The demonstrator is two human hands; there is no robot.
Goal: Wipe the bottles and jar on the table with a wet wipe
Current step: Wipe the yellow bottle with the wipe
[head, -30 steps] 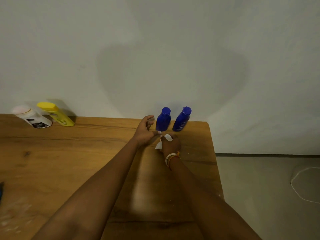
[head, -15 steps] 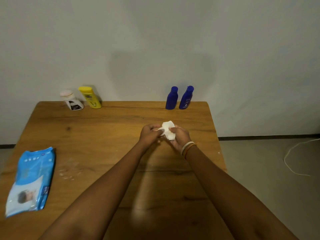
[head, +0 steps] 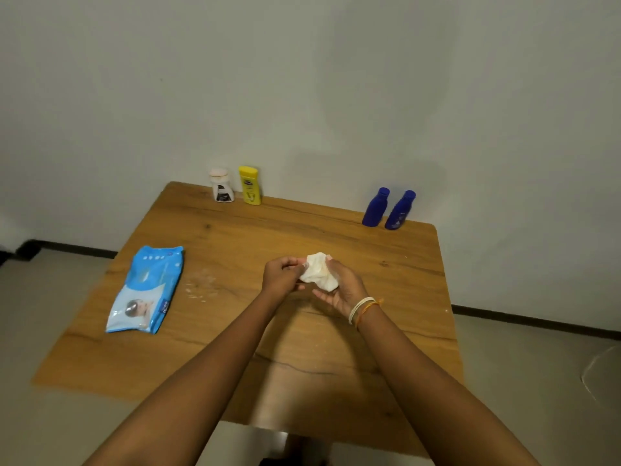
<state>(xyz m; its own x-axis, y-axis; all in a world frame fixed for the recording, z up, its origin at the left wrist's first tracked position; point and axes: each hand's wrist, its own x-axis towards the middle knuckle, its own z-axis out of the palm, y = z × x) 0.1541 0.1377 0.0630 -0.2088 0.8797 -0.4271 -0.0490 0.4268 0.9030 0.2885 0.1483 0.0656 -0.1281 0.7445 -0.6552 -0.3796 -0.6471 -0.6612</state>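
A crumpled white wet wipe is held over the middle of the wooden table. My right hand cups it from below and my left hand pinches its left edge. Two dark blue bottles stand side by side at the table's far right edge, well beyond my hands. A yellow bottle and a white jar with a pale lid stand together at the far left edge by the wall.
A blue pack of wet wipes lies flat on the left part of the table. White specks dot the wood beside it. The wall runs right behind the table, and a white cable lies on the floor to the right.
Both hands have drawn back from the blue bottles to the table's middle, bringing the wipe with them. The view has pulled back and swung left, so the whole table shows.
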